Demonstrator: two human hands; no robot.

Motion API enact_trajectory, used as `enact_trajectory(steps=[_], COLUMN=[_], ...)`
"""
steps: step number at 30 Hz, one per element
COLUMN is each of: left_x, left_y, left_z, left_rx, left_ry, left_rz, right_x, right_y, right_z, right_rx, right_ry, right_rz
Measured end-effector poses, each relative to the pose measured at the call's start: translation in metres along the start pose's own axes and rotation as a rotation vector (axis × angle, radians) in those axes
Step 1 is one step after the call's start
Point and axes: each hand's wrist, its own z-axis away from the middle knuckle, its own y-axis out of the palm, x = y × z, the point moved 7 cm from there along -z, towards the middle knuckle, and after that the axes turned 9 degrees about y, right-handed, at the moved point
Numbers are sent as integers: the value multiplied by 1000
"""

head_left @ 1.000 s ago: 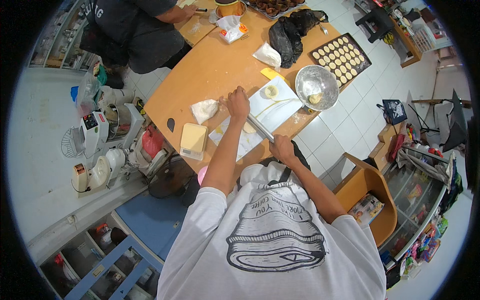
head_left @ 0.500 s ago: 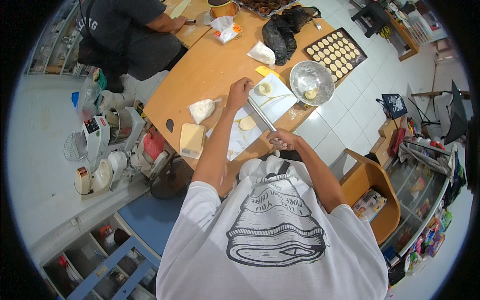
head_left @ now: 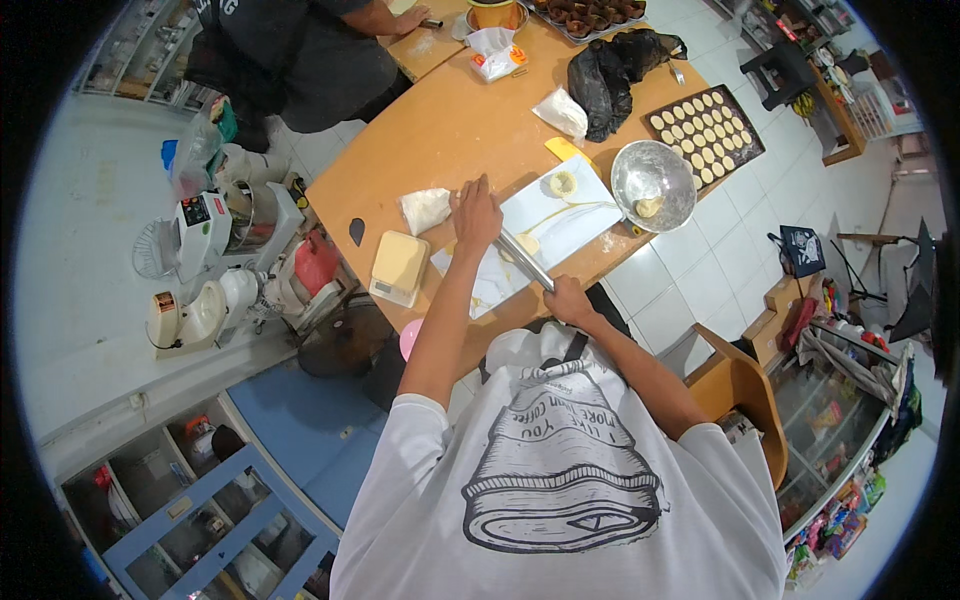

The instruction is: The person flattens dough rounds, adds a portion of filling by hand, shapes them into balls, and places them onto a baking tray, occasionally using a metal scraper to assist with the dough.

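Observation:
A metal rolling pin (head_left: 528, 262) slants across the white marble-patterned board (head_left: 588, 222). Under it lies a pale flat piece of dough (head_left: 524, 244), partly covered. My left hand (head_left: 476, 214) presses on the pin's far-left end, its fingers stretched out. Around the near-right end, my right hand (head_left: 569, 300) is closed. A round pale ring-shaped cutter (head_left: 563, 184) sits on the far part of the board. Beyond the board's right edge stands a metal bowl (head_left: 660, 170) with a dough lump (head_left: 647, 207) inside.
A kitchen scale (head_left: 400, 268) and a bag of white powder (head_left: 425, 209) are left of the board. A yellow scraper (head_left: 567, 150), black plastic bag (head_left: 605, 85) and dark tray (head_left: 742, 148) of dough rounds lie beyond. Another person (head_left: 310, 60) works at far left.
The rolling pin has moved left and nearer, from beside the flat dough onto it. My left hand's fingers have straightened from a curled grip. The whole view has shifted slightly.

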Motion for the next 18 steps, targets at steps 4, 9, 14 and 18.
enact_trajectory(steps=[4,9,14,18], left_x=[24,42,34,43], left_y=[3,-4,-7,-14], left_z=[26,50,56,60], left_rx=[9,-163,-164,-287], left_ry=[-99,-32,-5,39], left_rz=[-45,248,245,306], right_x=[15,22,-7,-7], right_y=[-12,-29,-25,-13], right_z=[15,7,-16,-23], right_rx=[-154,-217,329,412], right_ry=[21,-50,32,35], right_rz=[108,260,-169,-146])
